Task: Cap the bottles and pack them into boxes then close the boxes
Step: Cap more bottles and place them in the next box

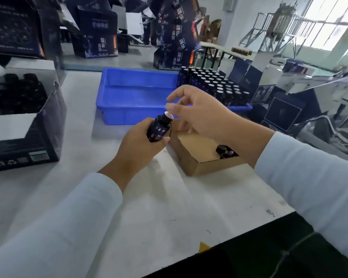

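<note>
The left hand point(138, 146) grasps a small dark bottle point(159, 128), fingers wrapped round its body and hiding most of the label — only a pale crescent mark and a red patch show. The bottle tilts up to the right over the white table point(169, 207), its pale mouth uncapped. The right hand point(197, 115) hovers just above that mouth, fingers loosely spread and grasping nothing; its thumb tip sits close to the rim, contact unclear. The right arm covers part of a brown cardboard box point(191, 155) holding a few black caps point(226, 151). Behind, a blue tray point(133, 101) carries rows of dark bottles point(215, 85). Stacked dark cartons point(100, 41) read 温泉苗浴. At left, an open carton point(22, 125) is blurred — its contents only dark shapes.
</note>
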